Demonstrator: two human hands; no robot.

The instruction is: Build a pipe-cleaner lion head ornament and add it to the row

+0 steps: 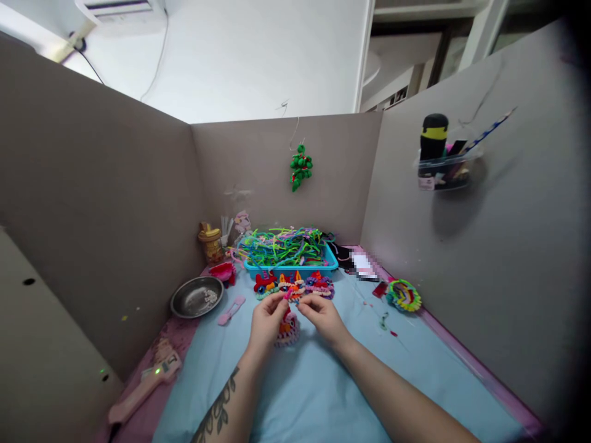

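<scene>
- Left hand (269,317): thumb and fingertips clamped on a small bright pink piece (287,296).
- Right hand (325,320): thumb and forefinger drawn close, just beside that pink piece. Cannot tell whether they grip anything; too small.
- Fuzzy figure (289,332), pink, red and orange: between the hands, below their fingertips, partly hidden by the left hand. Cannot tell whether the left hand bears it.
- Just beyond both hands: three colourful figures (292,286) in a row.
- Farther beyond: blue tray (290,269), heaped with fuzzy strands (284,247), mostly green, blue and purple.
- Left of left hand: pink flat tool (231,311); past it, metal bowl (191,296) with small white bits inside.
- Left of left hand and nearer the body: pink glue gun (148,384), green light showing.
- Right of right hand, well apart: yellow-green coil (405,296), lying at the edge of the blue cloth (429,384) that spreads beneath both hands.
</scene>
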